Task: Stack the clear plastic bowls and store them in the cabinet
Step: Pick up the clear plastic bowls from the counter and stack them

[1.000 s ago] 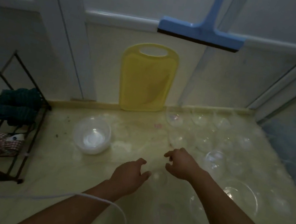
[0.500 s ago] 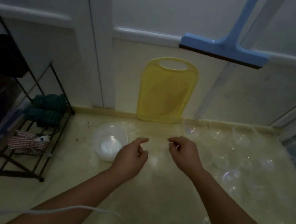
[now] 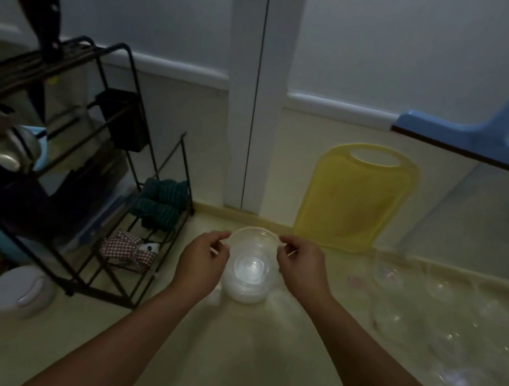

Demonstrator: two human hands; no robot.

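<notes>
At the centre of the frame, a stack of clear plastic bowls (image 3: 250, 266) sits upright on the pale yellow floor (image 3: 222, 353), just in front of the baseboard. The left hand (image 3: 201, 262) pinches the left side of the top bowl's rim between thumb and fingers. The right hand (image 3: 301, 269) pinches the right side of the same rim in the same manner. Both forearms enter from the bottom edge of the frame. To the right of the stack, loose clear bowls (image 3: 445, 323) lie spread across the floor toward the right edge. Behind the stack and slightly right, a yellow cutting board (image 3: 356, 201) leans upright against the wall. At the upper right, a blue squeegee (image 3: 471, 144) hangs in front of the wall. A black wire rack (image 3: 94, 152) occupies the left side of the frame; its lower tier carries green striped cloth (image 3: 163, 200) and a red checked cloth (image 3: 127, 248). A white round lid (image 3: 20, 295) lies on the floor at the lower left.
</notes>
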